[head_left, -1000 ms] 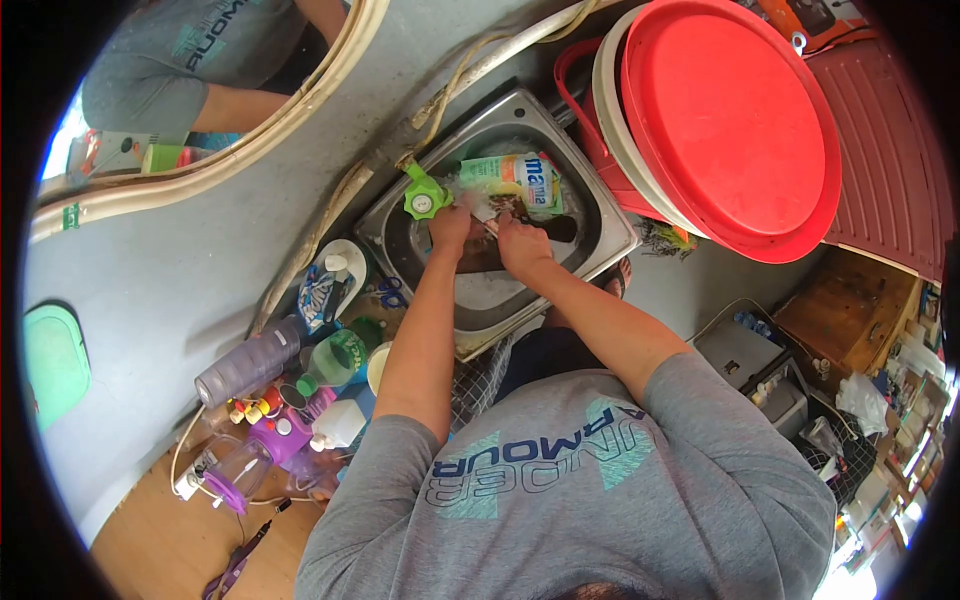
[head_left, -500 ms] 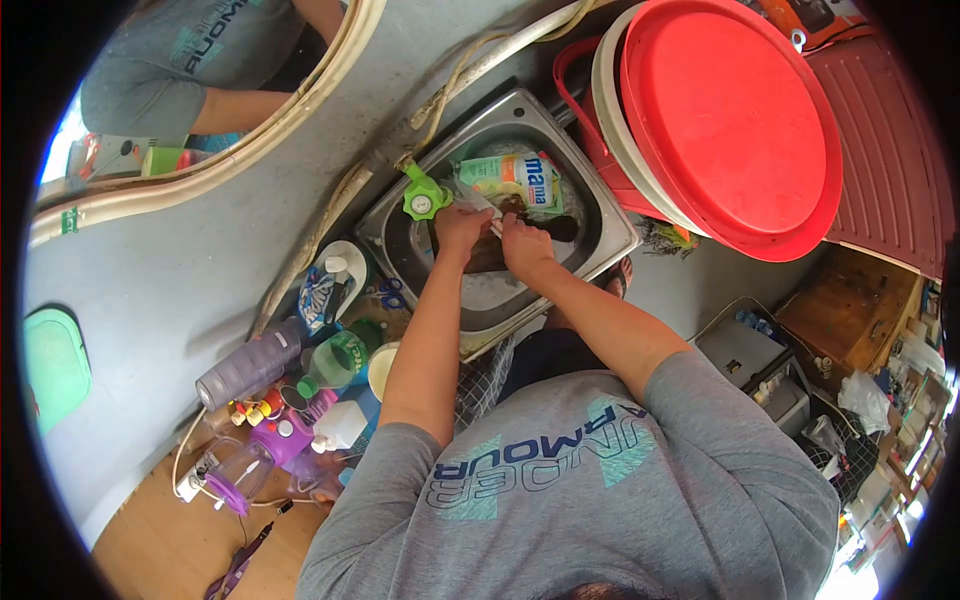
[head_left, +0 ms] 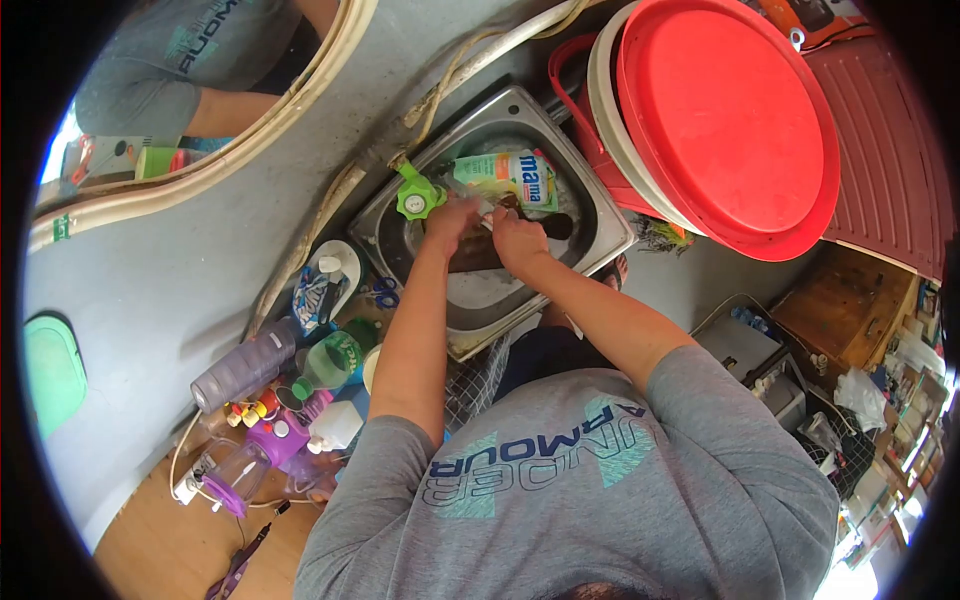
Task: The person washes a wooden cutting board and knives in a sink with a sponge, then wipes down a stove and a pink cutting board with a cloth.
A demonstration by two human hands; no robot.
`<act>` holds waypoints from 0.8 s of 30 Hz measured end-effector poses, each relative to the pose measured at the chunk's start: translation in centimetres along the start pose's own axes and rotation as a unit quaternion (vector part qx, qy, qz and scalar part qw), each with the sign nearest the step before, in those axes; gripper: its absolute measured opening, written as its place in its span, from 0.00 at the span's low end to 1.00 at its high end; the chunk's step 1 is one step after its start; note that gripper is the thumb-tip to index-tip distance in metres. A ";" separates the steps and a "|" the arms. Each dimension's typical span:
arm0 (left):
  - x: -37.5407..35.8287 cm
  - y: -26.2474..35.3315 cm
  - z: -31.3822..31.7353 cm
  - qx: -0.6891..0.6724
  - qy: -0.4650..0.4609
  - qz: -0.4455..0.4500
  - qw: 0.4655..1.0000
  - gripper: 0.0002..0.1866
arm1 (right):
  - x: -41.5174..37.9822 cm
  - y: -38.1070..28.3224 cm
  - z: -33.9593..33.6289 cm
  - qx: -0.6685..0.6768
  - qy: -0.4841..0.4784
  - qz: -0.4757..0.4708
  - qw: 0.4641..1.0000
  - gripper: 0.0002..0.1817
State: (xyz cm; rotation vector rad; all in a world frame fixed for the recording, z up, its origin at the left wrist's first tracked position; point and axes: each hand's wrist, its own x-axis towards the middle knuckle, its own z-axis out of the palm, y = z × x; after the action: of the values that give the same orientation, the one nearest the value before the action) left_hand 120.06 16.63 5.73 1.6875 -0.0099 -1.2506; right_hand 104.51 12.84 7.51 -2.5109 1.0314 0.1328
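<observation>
Reaching into a steel sink (head_left: 605, 232), both hands meet over a dark brown object (head_left: 478, 252) lying in the basin. Left hand (head_left: 447, 220) rests on the upper end of that object, just below a green tap handle (head_left: 417, 197); whether its fingers are clenched around it cannot be told. Right hand (head_left: 516, 240) is closed around a thin pale item, too small to identify, with its tip against the dark object. A green and yellow packet (head_left: 510, 176) lies at the far side of the basin, just beside the hands. Right of the sink stands a bucket with a red lid (head_left: 725, 120). Left of the sink, bottles (head_left: 300, 375) crowd together near a wall mirror (head_left: 200, 175).
</observation>
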 end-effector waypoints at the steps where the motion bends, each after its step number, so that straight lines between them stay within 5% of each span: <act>1: 0.7 -0.7 -0.1 0.076 -0.069 -0.011 0.995 0.10 | -0.2 0.2 0.0 0.000 -0.001 0.000 1.000 0.08; 7: 0.1 -0.5 1.2 -0.081 0.126 0.027 0.988 0.12 | -0.8 0.9 -1.6 -0.013 -0.033 -0.018 0.999 0.09; 14: -0.8 0.6 2.2 -0.120 0.150 0.009 0.981 0.11 | -1.5 2.3 -1.7 -0.008 -0.056 -0.009 0.998 0.09; 17: -0.6 0.0 1.6 -0.031 0.180 0.086 0.979 0.12 | -1.8 2.5 -1.5 0.003 -0.055 -0.019 0.998 0.09; 20: -0.1 -1.9 1.3 -0.137 0.241 0.155 0.948 0.14 | -2.0 3.2 -0.8 0.040 -0.043 -0.034 0.998 0.11; 22: 0.4 -3.0 1.6 -0.015 0.293 0.350 0.890 0.15 | -1.9 3.5 -0.2 0.072 -0.031 -0.043 0.996 0.13; 23: 0.1 -3.2 2.0 -0.013 0.295 0.350 0.889 0.15 | -2.0 3.5 -0.1 0.090 -0.029 -0.040 0.995 0.15; 24: -0.4 -3.5 2.6 -0.096 0.201 0.278 0.934 0.14 | -2.0 3.4 0.1 0.108 -0.028 -0.037 0.993 0.16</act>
State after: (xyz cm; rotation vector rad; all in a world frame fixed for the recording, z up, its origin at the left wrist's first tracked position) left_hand 116.25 16.80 3.65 1.5874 -0.1076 -0.4603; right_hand 100.73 11.97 6.72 -2.3320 0.8792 0.0665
